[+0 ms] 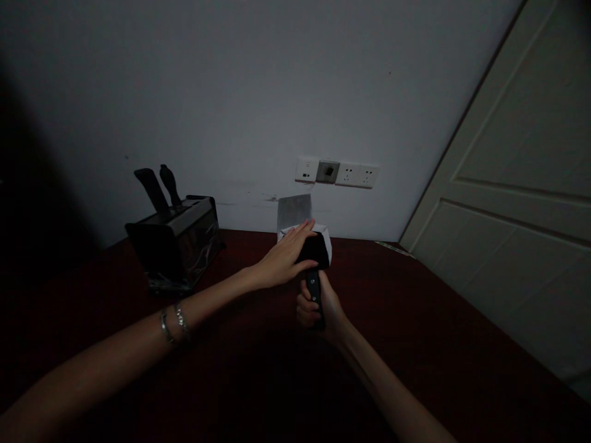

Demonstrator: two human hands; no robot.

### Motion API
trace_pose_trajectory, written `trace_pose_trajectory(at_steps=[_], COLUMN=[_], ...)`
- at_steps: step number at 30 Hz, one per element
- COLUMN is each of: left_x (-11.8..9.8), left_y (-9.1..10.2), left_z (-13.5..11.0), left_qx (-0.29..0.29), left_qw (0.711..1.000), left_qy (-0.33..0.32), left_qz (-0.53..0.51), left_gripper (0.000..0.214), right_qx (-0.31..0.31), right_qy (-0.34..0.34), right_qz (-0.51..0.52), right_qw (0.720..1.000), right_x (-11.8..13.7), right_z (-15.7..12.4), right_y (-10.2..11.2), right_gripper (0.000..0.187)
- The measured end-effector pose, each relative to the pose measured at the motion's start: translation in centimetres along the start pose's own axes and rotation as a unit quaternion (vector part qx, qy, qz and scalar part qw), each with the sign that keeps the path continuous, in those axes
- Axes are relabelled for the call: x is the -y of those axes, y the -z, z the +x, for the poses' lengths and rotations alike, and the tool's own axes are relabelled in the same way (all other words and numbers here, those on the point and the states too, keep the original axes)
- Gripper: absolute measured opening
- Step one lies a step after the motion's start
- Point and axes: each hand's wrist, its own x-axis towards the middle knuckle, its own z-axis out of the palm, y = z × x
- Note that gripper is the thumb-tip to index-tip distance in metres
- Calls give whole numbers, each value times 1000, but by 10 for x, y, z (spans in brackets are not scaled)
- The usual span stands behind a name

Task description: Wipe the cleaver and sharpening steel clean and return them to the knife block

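Upright in front of me is a cleaver with a broad grey blade [294,209] and a black riveted handle [314,289]. My right hand [330,304] is closed around that handle, fingers wrapped from the left. A black and white cloth [314,249] covers the blade's lower part. Across the cloth lies my left hand [284,258], its fingers stretched along the top and its thumb lower down, holding the cloth against the blade. The part of the blade under the cloth is hidden. Two silver bracelets circle my left wrist.
A knife block [196,237] with two black handles sticking up stands at left on the dark red table [258,351]. Behind are a pale wall with a row of sockets [357,175] and, at right, a white panelled door [517,209]. The light is dim.
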Motion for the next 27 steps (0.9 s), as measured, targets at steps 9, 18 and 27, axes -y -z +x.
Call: trace_pose_trajectory(at_steps=[9,18,27], left_x=[2,3,6], left_y=[20,5,17], left_z=[1,-2,4], left_qx=[71,-7,31], left_qw=[996,996,993], left_qy=[-42,-16,-80], left_qz=[-42,-83,-85], left_gripper=[52,60,52], right_qx=[48,35,34], right_qy=[-4,4,-2], right_qz=[28,27,15], right_qw=[998,999,999], right_x=[5,1,4], right_z=[-3,-2,-4], right_y=[3,1,-4], right_gripper=[68,70,69])
